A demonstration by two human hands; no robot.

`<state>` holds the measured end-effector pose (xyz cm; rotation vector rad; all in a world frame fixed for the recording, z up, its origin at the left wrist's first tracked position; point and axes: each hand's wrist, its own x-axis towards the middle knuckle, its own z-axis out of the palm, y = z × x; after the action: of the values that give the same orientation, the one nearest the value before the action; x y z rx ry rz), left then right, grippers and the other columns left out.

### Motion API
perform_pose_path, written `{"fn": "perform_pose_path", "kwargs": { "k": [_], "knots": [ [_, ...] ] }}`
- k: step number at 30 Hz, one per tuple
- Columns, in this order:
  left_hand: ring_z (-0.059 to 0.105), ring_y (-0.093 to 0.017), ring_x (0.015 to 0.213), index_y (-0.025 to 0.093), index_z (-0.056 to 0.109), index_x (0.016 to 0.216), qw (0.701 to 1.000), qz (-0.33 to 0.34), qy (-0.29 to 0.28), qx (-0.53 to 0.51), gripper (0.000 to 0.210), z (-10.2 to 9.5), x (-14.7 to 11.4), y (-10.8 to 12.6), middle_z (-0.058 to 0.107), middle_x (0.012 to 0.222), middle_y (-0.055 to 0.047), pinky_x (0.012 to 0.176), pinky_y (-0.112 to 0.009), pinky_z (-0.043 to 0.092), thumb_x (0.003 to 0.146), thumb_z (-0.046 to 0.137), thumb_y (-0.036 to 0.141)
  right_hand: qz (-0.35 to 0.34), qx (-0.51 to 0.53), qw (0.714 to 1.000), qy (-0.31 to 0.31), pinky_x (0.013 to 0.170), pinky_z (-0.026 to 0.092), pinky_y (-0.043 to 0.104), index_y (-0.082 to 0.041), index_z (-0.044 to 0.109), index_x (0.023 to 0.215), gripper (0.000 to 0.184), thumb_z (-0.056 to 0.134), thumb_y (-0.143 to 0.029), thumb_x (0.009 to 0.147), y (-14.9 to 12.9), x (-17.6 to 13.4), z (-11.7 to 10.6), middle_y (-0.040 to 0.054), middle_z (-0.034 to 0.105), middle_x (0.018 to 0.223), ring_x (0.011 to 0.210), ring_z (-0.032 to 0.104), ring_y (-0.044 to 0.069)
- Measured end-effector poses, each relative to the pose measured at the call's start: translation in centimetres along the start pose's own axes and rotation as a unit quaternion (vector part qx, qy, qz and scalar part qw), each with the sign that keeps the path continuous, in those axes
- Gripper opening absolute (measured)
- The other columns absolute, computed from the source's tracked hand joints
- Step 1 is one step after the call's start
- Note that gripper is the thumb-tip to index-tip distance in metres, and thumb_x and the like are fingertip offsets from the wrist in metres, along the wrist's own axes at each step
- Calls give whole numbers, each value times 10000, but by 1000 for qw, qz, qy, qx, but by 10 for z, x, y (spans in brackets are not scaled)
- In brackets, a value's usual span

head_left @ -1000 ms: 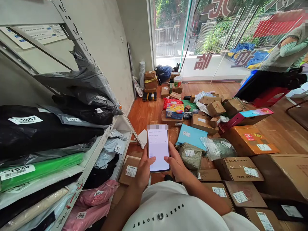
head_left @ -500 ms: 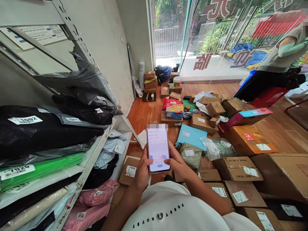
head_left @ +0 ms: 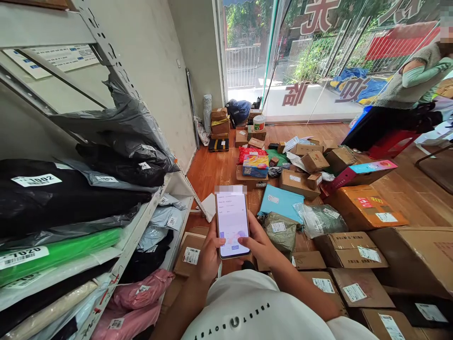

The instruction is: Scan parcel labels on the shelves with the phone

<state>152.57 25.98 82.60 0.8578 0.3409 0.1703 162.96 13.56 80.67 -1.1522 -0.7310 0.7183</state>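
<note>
A smartphone with a lit, pale screen is held upright in front of my body. Around its left edge my left hand is closed, the thumb lying at the lower left of the screen. My right hand grips the right edge, its thumb over the lower right part of the screen. Lines of small text fill the upper screen; they are too small to read. Just beyond the phone lie a light blue parcel and an olive plastic parcel.
On the left, a metal shelf holds bagged parcels with number labels. Cardboard boxes cover much of the floor to the right. A person with folded arms is at the far right, near the glass front.
My right thumb has shifted slightly left and down over the screen. The phone sits a little lower in view. Both hands keep their hold on it.
</note>
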Motion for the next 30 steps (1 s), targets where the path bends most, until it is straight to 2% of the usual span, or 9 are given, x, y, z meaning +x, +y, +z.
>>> {"fn": "perform_pose_path", "kwargs": {
  "k": [10, 14, 20, 30],
  "knots": [
    [508, -336, 1241, 264, 297, 1486, 1000, 16, -5, 1, 788, 5, 0, 3, 583, 1344, -55, 978, -446, 497, 753, 581, 217, 0, -8, 1000, 3, 750, 488, 301, -267, 414, 1369, 612, 533, -136, 783, -4, 0, 1, 44, 583, 1149, 900, 557, 194],
    [521, -336, 1228, 281, 287, 1493, 1000, 20, -13, -5, 799, 6, 1, 3, 573, 1356, -51, 975, -458, 496, 752, 578, 212, 0, -6, 1000, 3, 743, 488, 299, -259, 414, 1372, 616, 533, -147, 778, -4, 0, 0, 43, 586, 1112, 881, 550, 192],
    [548, -331, 1196, 288, 241, 1510, 1000, 8, -8, -9, 824, 5, 1, 2, 571, 1355, -60, 953, -456, 508, 759, 574, 217, 11, -12, 1000, -9, 717, 488, 307, -269, 362, 1419, 690, 530, -141, 762, -3, -2, -4, 63, 559, 1201, 893, 543, 200],
    [570, -321, 1158, 296, 337, 1469, 1000, 13, -6, -5, 775, 6, 2, 4, 606, 1303, -54, 935, -441, 512, 742, 595, 226, 2, 8, 1000, -13, 706, 462, 286, -289, 392, 1395, 664, 515, -118, 765, -2, -1, -3, 37, 568, 1101, 850, 513, 179]
  ]
}}
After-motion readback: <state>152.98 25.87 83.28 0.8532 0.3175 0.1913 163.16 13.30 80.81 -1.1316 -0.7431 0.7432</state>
